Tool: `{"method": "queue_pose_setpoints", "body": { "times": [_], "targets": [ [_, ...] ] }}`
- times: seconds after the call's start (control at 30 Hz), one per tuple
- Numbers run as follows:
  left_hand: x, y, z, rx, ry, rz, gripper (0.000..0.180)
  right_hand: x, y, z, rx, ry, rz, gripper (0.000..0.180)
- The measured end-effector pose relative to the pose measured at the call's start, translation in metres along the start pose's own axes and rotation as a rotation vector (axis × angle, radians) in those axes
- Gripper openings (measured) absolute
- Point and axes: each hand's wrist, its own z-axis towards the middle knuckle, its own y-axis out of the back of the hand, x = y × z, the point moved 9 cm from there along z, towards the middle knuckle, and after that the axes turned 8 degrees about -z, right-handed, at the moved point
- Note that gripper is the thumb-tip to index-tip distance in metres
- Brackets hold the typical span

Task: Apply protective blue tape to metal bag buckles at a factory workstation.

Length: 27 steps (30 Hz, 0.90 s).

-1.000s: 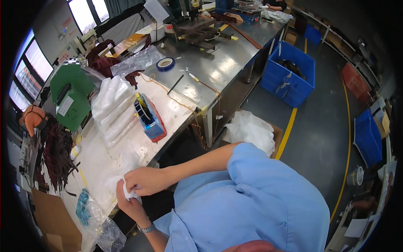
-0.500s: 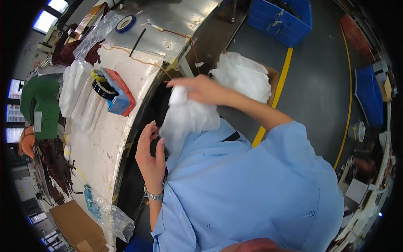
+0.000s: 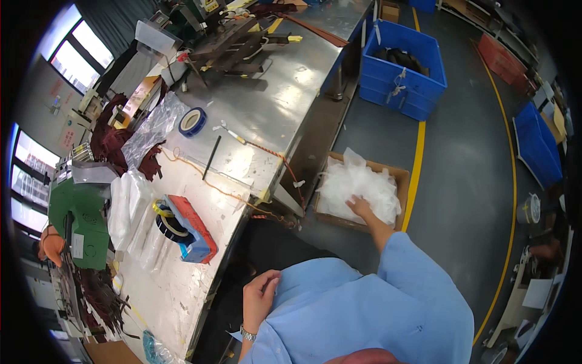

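Touching 1 white heap (image 3: 370, 185): right hand (image 3: 360, 207)

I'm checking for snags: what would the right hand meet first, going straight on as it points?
The right hand would first meet the crumpled white sheets in the cardboard box; contact looks likely, but depth is unclear.

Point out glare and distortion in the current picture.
Head view: bright glare patches on the metal table, windows nearly white; head view again: the yellow line bows near the right rim, and the corners fall to black.
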Motion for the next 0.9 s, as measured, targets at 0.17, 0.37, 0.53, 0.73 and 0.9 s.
{"method": "queue_pose_setpoints", "body": {
  "times": [0.17, 0.37, 0.53, 0.73, 0.9],
  "targets": [
    [0.010, 0.005, 0.010, -0.023, 0.071, 0.193, 0.019, 0.078, -0.027, -0.005, 0.250, 0.074, -0.087, 0.078],
    [-0.002, -0.018, 0.036, 0.072, 0.035, 0.158, 0.020, 0.009, -0.095, 0.078, 0.187, 0.152, 0.064, 0.077],
    [-0.002, -0.021, 0.039, 0.076, 0.047, 0.199, 0.021, 0.028, -0.087, 0.054, 0.238, 0.148, 0.046, 0.079],
    [-0.004, -0.025, 0.037, 0.116, -0.074, 0.140, 0.021, 0.048, -0.008, -0.013, 0.075, 0.015, -0.008, 0.071],
    [-0.015, 0.005, 0.014, -0.010, -0.251, 0.151, 0.018, 0.121, 0.073, -0.105, -0.110, 0.209, -0.311, 0.060]
  ]
}}
